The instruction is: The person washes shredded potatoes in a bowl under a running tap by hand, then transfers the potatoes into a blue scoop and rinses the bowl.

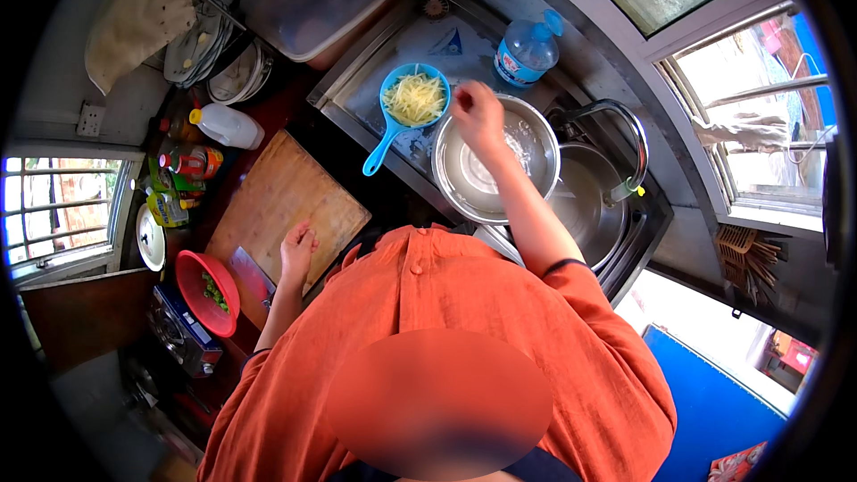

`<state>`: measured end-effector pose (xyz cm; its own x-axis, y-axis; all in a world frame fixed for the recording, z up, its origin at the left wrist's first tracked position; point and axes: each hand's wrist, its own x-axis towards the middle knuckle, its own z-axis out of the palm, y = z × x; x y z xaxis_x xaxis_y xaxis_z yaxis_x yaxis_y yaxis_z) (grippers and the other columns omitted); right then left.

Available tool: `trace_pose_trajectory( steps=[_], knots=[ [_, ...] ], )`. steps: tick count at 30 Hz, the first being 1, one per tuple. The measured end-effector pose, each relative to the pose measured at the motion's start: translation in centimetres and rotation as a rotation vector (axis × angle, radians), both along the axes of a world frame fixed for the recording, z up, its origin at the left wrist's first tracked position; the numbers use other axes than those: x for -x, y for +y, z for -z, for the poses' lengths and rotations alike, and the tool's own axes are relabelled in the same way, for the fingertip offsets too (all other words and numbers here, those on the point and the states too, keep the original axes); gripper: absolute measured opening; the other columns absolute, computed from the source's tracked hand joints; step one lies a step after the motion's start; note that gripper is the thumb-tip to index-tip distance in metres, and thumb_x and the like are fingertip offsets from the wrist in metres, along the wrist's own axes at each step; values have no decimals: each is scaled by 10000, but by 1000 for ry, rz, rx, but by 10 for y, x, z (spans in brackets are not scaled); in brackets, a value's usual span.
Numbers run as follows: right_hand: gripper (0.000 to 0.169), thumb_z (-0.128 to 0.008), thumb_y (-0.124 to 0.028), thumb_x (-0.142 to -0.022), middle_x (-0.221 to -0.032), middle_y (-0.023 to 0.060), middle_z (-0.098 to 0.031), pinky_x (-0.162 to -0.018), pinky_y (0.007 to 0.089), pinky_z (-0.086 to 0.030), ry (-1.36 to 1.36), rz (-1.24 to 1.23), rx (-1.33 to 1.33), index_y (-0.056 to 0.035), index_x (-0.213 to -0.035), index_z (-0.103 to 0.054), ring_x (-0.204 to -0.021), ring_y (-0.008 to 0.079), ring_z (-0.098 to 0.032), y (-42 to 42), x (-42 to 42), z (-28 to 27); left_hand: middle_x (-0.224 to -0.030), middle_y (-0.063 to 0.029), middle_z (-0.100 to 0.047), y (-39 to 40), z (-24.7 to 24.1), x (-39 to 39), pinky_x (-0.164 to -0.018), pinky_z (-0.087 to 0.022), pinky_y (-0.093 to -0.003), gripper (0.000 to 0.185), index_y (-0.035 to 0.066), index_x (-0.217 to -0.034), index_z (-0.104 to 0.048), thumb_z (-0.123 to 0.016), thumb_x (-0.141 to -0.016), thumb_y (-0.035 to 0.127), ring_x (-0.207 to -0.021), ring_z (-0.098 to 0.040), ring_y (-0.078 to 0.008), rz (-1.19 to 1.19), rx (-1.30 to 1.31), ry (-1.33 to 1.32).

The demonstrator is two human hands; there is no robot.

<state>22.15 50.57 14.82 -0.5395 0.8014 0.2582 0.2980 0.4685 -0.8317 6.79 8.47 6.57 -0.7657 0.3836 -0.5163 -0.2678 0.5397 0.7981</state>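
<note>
My right hand (479, 117) is over the rim of a stainless steel basin (438, 167) of water, its fingers curled; whether anything is in them is hidden. Just left of it, a blue long-handled strainer (381, 150) holds pale shredded vegetable (414, 99), which looks like potato. The strainer rests on the metal drainboard (348, 100), its handle reaching past the front edge. My left hand (299, 249) hovers by the wooden cutting board (288, 181), fingers loosely bent, nothing visible in them. A cleaver (251, 272) lies at the board's near left edge, close to that hand.
A red bowl (231, 288) with chopped greens stands beside a portable gas stove (177, 328). Bottles, including a white jug (231, 126), line the left. Behind the basin are a detergent pump bottle (525, 53), a curved faucet (643, 140) and a sink bowl (612, 214).
</note>
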Motion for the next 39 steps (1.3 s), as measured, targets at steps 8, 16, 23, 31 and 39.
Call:
trace_pose_trajectory(
  steps=[8, 16, 23, 31, 39],
  knots=[
    [137, -587, -73, -813, -914, 149, -635, -733, 411, -502, -108, -83, -149, -52, -928, -659, -830, 343, -621, 0, 40, 44, -915, -24, -621, -19, 10, 7, -622, -470, -215, 324, 15, -1216, -573, -583, -908, 117, -685, -568, -77, -59, -64, -39],
    [383, -696, -22, -662, -1007, 149, -538, -872, 440, -420, -294, 535, -369, -61, -1007, -535, -995, 357, -515, -4, -147, 55, -889, -12, -616, -35, 25, 4, -601, -462, -207, 321, -3, -1209, -564, -582, -908, 108, -666, -559, -72, -61, -34, -61],
    [582, -739, -291, -773, -1085, 179, -639, -859, 376, -482, -189, 574, 615, 39, -1194, -509, -976, 267, -618, -42, -229, 109, -863, -11, -615, 3, 11, 16, -589, -460, -201, 311, 1, -1208, -565, -567, -913, 102, -654, -553, -67, 106, 49, -40],
    [163, -597, -106, -836, -659, 61, -584, -401, 305, -341, 264, 480, 1249, 3, -957, -603, -470, 147, -482, -58, -218, 96, -865, -5, -603, 31, 8, 32, -577, -460, -182, 305, 10, -1220, -554, -548, -924, 86, -658, -551, -55, 265, 23, -87],
    [234, -603, -60, -796, -803, 107, -648, -551, 326, -461, 290, 537, 1237, 51, -1002, -612, -616, 195, -590, -75, -265, 138, -877, -19, -603, 59, -9, 25, -586, -470, -186, 329, 4, -1233, -542, -568, -917, 92, -668, -559, -63, 314, 57, -46]
  ],
)
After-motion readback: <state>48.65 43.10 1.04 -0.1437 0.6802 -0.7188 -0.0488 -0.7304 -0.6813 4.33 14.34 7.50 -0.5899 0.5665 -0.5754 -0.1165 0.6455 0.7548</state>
